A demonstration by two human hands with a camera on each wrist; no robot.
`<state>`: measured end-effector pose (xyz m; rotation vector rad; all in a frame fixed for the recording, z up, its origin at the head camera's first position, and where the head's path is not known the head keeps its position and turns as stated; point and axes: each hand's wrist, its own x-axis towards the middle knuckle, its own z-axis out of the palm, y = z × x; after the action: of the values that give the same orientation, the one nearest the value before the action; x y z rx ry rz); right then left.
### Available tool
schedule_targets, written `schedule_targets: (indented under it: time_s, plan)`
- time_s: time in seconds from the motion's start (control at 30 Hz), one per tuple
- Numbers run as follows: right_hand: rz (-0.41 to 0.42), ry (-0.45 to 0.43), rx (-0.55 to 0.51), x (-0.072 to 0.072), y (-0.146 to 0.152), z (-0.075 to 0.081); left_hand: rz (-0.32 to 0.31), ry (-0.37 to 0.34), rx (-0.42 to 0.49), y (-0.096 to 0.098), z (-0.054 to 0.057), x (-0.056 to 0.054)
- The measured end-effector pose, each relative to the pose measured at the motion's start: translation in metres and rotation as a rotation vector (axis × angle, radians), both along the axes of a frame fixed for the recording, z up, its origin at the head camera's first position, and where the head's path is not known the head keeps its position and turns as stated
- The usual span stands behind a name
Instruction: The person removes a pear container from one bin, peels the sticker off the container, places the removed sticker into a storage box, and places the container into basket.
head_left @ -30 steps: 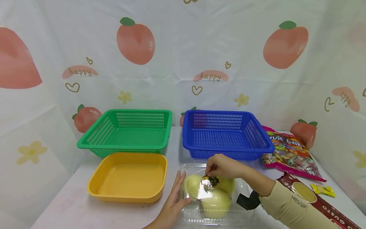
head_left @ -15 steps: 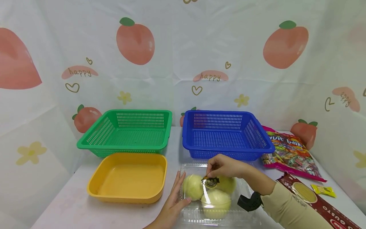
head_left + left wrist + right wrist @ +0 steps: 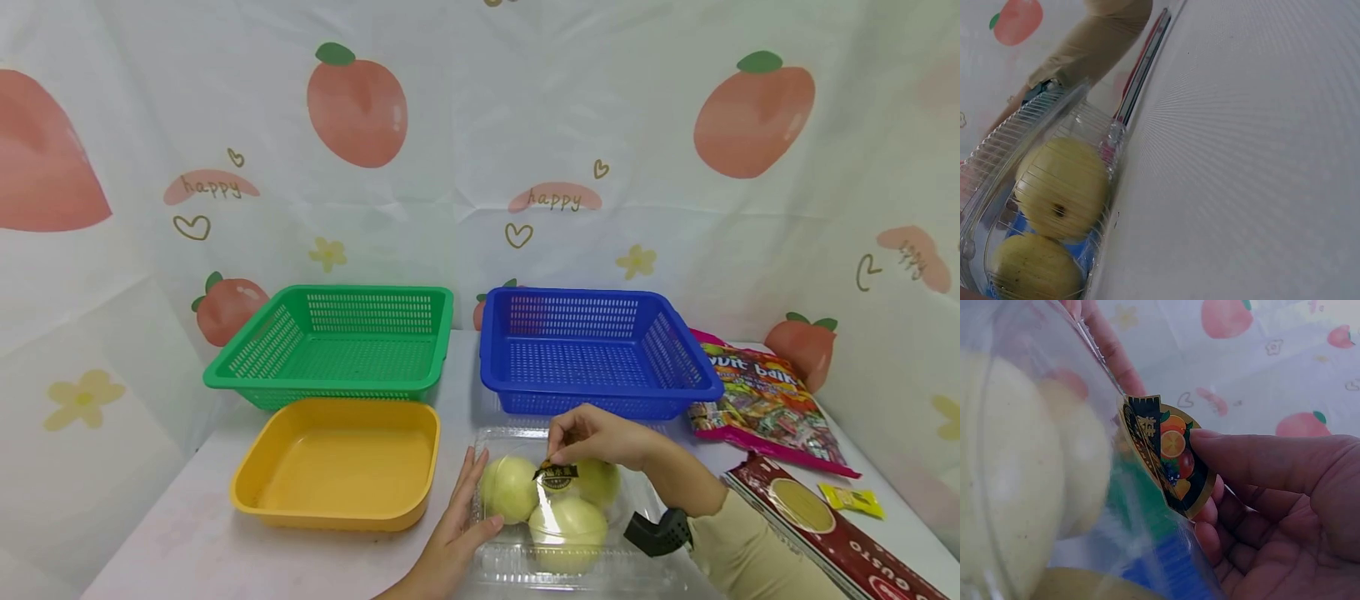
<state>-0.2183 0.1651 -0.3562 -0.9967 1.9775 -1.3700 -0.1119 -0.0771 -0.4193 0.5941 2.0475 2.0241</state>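
Observation:
A clear plastic clamshell box (image 3: 501, 568) holding three pale yellow-green round fruits (image 3: 567, 525) lies on the table, its lid down. A round black-and-gold sticker (image 3: 1175, 450) with printed fruit is on the lid, its upper part folded up off the plastic. My right hand (image 3: 600, 437) pinches the lifted part between thumb and fingers. My left hand (image 3: 453, 533) rests along the box's left side, fingers extended and thumb over the near left part. Two of the fruits (image 3: 1063, 187) show through the ridged wall in the left wrist view.
Behind the box stands a blue basket (image 3: 600, 402); a green basket (image 3: 322, 387) and a yellow bin (image 3: 330, 521) are to the left. On the right lie a candy bag (image 3: 772, 408), a dark red package (image 3: 832, 529) and a small yellow packet (image 3: 851, 500). A fruit-print cloth (image 3: 457, 125) hangs behind.
My right hand has shifted slightly to the right, still pinching the sticker. The glare on the lid has moved off the sticker's lower part. My left hand has stayed in place.

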Motion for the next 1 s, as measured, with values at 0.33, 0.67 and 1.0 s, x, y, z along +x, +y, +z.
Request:
schedule_targets:
  time_s: [0.33,0.67,1.0]
  plan:
    - [0.019,-0.043,-0.080,0.000,0.004,-0.003,0.003,0.011,-0.006,0.001,0.001,0.000]
    - [0.002,-0.065,-0.147,-0.001,0.007,-0.006,0.006,0.012,-0.006,0.001,0.002,0.000]
    - [0.000,-0.091,-0.203,-0.002,0.011,-0.010,0.009,0.003,-0.005,0.000,0.001,0.000]
